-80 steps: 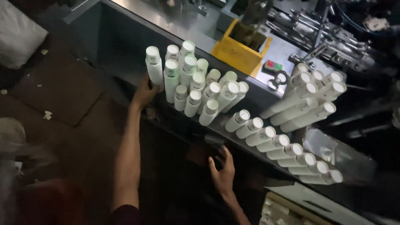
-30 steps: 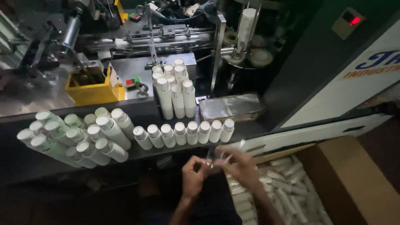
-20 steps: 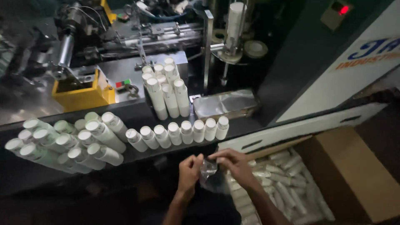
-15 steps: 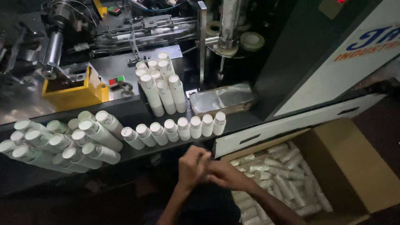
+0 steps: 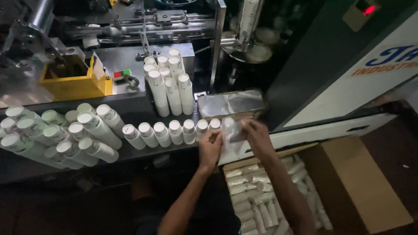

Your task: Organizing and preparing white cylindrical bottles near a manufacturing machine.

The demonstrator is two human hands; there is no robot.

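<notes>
Stacks of white paper cups [image 5: 52,137] lie heaped on their sides at the far left of the dark desk [image 5: 143,152], with a yellow bin [image 5: 74,82] behind them. A row of further cup stacks [image 5: 170,132] runs rightward along the desk edge. Just past its right end, the left hand [image 5: 210,148] and right hand [image 5: 257,137] hold a clear plastic sleeve [image 5: 231,135] between them, fingers of both hands pinched narrow on its edges, above the desk's front rim. The sleeve looks thin, limp and slippery; it is probably best gripped at its mouth edges. Below right, an open cardboard box [image 5: 361,187] holds wrapped cup stacks [image 5: 261,204].
</notes>
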